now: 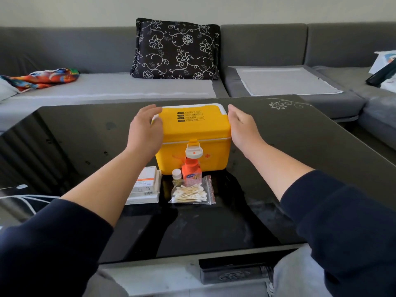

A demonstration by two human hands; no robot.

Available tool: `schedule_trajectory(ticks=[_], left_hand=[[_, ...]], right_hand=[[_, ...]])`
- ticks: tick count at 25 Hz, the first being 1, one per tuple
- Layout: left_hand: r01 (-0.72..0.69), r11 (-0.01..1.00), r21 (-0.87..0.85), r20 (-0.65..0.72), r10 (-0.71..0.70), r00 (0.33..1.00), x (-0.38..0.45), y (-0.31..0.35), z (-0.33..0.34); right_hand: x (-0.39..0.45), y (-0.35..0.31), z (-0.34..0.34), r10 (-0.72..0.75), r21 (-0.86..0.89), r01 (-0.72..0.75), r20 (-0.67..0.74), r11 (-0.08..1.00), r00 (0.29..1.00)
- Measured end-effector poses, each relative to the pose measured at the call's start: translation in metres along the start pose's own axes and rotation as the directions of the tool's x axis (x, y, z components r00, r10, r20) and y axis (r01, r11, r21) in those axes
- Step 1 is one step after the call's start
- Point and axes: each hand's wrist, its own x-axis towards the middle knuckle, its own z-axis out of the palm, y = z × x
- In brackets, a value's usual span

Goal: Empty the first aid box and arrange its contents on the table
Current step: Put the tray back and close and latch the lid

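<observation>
The yellow first aid box (194, 138) stands upright on the black glass table (289, 159), lid closed; its contents cannot be seen. The left hand (145, 129) rests against the left side of the lid with fingers spread and extended. The right hand (242, 127) is flat and unclenched, just beside the right side of the lid; contact cannot be confirmed. Neither hand grips anything.

In front of the box, on the table:
- an orange bottle (191, 168) with a white cap, upright, close to the box front;
- a small clear bottle (177, 175), upright, just left of it;
- a clear zip bag (192, 192) containing cotton swabs, lying flat;
- white cartons (146, 186), stacked, left of the bag.
</observation>
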Motion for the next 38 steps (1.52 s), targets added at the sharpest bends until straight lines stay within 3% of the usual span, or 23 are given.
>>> schedule_trajectory(ticks=[4,9,12,16,21,30,38], left_hand=[[-0.201,0.973,0.116,0.190,0.177,0.966,-0.023,0.016,0.002],[-0.382,0.888,0.255,0.388,0.268,0.882,-0.039,0.024,-0.003],[-0.467,0.819,0.334,0.399,0.326,0.857,-0.039,0.013,-0.002],[-0.543,0.744,0.389,0.337,0.434,0.836,-0.035,0.000,0.005],[-0.540,0.763,0.354,0.259,0.475,0.841,-0.031,-0.007,0.013],[-0.531,0.800,0.280,0.276,0.463,0.843,-0.030,-0.013,0.010],[-0.535,0.799,0.276,0.261,0.473,0.842,-0.029,-0.014,0.011]], right_hand=[[-0.012,-0.008,-0.003,-0.182,-0.203,0.179,0.002,0.963,0.983],[-0.029,-0.012,0.006,-0.392,-0.374,0.480,0.289,0.794,0.873],[-0.033,-0.004,0.007,-0.454,-0.488,0.605,0.400,0.629,0.796],[-0.033,0.005,0.012,-0.574,-0.584,0.644,0.338,0.494,0.746],[-0.034,0.009,0.022,-0.654,-0.600,0.632,0.226,0.490,0.722],[-0.035,0.009,0.017,-0.625,-0.552,0.658,0.285,0.513,0.727],[-0.034,0.008,0.020,-0.607,-0.521,0.625,0.234,0.582,0.760]])
